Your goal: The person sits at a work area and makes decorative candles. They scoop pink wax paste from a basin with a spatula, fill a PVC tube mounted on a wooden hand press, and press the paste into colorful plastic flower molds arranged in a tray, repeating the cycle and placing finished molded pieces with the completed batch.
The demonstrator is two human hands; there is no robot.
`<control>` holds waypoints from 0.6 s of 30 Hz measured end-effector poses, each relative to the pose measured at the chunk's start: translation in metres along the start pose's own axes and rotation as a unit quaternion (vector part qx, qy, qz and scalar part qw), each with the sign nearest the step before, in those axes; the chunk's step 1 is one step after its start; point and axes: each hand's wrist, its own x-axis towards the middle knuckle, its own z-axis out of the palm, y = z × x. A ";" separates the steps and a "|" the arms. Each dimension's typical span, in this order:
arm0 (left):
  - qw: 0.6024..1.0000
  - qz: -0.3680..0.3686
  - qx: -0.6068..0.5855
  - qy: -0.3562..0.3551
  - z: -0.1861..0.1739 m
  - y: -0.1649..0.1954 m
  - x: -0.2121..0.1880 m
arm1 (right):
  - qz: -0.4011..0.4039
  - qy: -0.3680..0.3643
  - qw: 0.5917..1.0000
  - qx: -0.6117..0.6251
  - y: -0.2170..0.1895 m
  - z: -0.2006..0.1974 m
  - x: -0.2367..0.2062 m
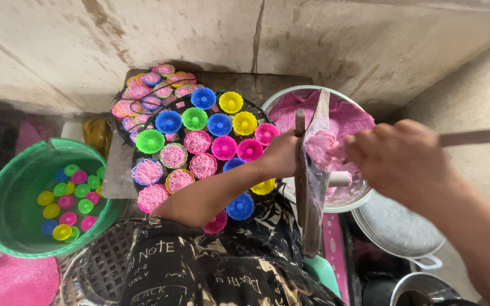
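L hand [282, 154] grips wooden press [311, 187]. R hand [395, 158] pinches soft pink dough [320, 146] onto it. Fluted plastic cups [199, 141] just beyond L hand.

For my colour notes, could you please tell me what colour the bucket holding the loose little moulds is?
The bucket is green, seen best in the head view.

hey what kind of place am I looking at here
Likely a small home or street-side food-making spot, set low against a bare concrete wall. Signs: a tray of colourful little moulds, many filled with pink strands, a bowl of pink dough, and a green bucket of spare moulds.
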 end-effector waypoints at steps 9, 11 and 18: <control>1.000 -0.001 0.000 0.029 0.007 -0.017 0.015 | 0.119 0.098 0.985 0.079 0.014 -0.014 -0.053; 0.999 -0.009 0.030 0.030 0.006 -0.017 0.016 | 0.200 0.130 0.950 0.203 0.030 -0.008 -0.069; 0.995 0.058 0.058 0.050 0.003 0.008 0.005 | 0.172 0.063 0.973 0.140 0.035 -0.011 -0.059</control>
